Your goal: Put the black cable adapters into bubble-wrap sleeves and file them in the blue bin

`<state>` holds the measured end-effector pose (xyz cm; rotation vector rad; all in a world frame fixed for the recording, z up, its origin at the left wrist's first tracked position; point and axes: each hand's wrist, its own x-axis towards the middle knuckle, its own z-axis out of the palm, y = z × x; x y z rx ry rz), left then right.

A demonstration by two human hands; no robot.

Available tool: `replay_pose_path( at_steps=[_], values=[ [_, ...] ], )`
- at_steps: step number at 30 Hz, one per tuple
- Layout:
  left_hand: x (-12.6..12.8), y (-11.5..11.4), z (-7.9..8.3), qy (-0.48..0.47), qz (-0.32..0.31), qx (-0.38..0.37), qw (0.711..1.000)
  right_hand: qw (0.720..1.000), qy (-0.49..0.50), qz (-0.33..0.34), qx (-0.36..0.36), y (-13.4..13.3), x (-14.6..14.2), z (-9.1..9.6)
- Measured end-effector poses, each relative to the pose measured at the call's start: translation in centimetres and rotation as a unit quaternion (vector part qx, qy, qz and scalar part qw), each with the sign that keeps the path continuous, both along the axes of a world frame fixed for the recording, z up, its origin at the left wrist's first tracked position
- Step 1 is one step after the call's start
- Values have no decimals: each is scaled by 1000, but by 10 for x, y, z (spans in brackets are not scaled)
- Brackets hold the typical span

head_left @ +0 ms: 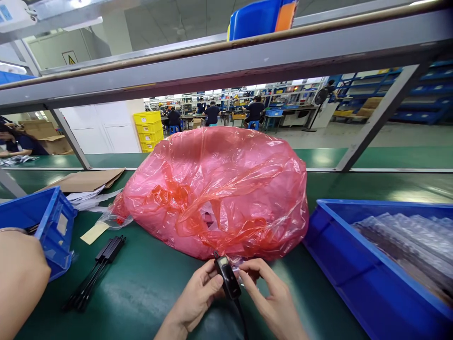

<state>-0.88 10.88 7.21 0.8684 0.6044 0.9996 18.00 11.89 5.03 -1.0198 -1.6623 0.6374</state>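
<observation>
My left hand [200,297] is closed round a small black device [227,278] with a cable that runs down toward me. My right hand [269,295] pinches a bit of clear plastic film [238,261] at the device's top. Both hands are low at the middle, just in front of a big crumpled red plastic bag [219,189] that lies on the green table [148,278].
A blue bin [357,278] of clear-wrapped parts stands at the right. Another blue bin [53,226] is at the left, with another person's arm [19,283] before it. Black cabled parts [99,269] lie left of my hands. Cardboard [88,179] and papers lie behind.
</observation>
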Motion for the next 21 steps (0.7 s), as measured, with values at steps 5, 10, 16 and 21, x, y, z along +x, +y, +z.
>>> replay_pose_path(
  at_steps=[5,10,16,21],
  values=[
    [6,-4,-2,7,-66,-8,998,999,-21,4,36,3,1,3],
    [6,-5,-5,6,-67,-13,998,998,-29,1,62,0,1,3],
    [4,-6,-4,7,-62,-12,998,993,-45,-5,109,-1,0,4],
    [5,-6,-5,25,-51,5,998,991,-58,-15,121,0,-2,7]
  ],
)
